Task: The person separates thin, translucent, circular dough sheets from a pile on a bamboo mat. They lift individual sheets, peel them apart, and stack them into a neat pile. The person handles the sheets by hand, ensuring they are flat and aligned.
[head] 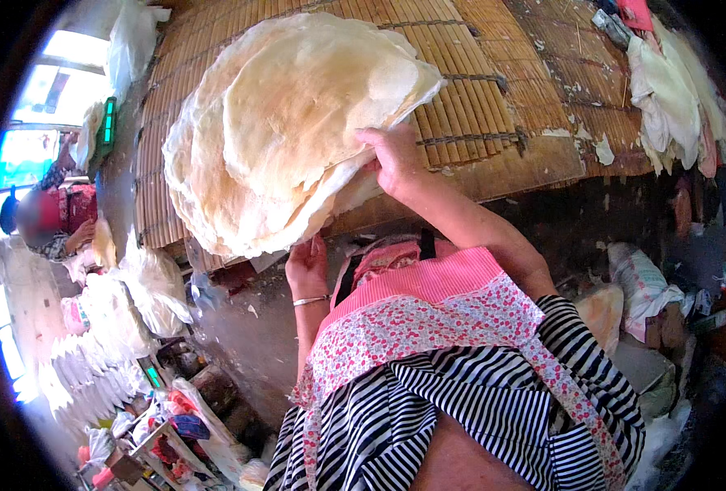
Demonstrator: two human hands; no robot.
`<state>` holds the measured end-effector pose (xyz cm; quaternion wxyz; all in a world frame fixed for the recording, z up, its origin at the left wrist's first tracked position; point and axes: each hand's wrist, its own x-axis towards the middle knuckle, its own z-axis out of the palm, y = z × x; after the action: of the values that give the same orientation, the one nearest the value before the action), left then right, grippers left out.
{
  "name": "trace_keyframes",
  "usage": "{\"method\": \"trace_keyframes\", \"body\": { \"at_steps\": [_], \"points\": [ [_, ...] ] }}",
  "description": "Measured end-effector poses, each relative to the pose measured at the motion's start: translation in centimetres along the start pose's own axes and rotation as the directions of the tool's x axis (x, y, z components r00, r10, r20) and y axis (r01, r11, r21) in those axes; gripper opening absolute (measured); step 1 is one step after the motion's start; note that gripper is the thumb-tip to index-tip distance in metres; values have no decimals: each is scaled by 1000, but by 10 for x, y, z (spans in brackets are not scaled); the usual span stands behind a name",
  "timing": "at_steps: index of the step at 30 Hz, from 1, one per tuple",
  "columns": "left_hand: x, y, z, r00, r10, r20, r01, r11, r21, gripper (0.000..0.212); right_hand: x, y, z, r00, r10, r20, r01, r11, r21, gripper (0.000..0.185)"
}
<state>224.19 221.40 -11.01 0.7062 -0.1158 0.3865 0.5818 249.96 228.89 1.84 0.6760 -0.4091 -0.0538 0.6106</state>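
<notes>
A stack of large, thin, round pale flatbreads or pancakes [301,116] lies over a slatted bamboo mat [461,110], its near edge hanging past the mat. My right hand [395,153] grips the right-hand edge of the stack, thumb on top and fingers beneath. My left hand [307,267], with a silver bangle at the wrist, is at the near lower edge; its fingertips are partly hidden under the sheets, so its hold is unclear.
Another person [71,215] works at the far left beside hanging plastic bags [154,288]. A cluttered shelf [172,442] stands at lower left. Pale cloths or bags [669,98] hang at upper right; filled sacks [642,288] lie at right. Pale flakes are scattered on the worktop.
</notes>
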Motion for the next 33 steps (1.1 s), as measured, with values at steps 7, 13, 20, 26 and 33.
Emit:
{"method": "trace_keyframes", "body": {
  "at_steps": [7, 13, 20, 26, 33],
  "points": [
    [6, -9, 22, 994, 71, -83, -64, 995, 80, 29, 14, -5, 4, 998, 1, 57, -1, 1000, -5, 37],
    [27, 9, 4, 917, -245, 316, 278, 958, -64, 24, 13, -5, 14, 998, 28, 48, -25, 998, -58, 36],
    [14, -4, 44, 985, -139, 101, 130, 988, 88, 28, 15, -7, 12, 999, 11, 49, -7, 997, -81, 36],
    [19, -14, 80, 972, -118, 203, 58, 959, 276, 37, 15, -8, 10, 999, 29, 45, -28, 999, -19, 34],
    [26, -5, 94, 797, -152, 585, -72, 937, 343, 51, 13, -9, -23, 992, 44, 116, -37, 997, -61, 41]
  ]
}}
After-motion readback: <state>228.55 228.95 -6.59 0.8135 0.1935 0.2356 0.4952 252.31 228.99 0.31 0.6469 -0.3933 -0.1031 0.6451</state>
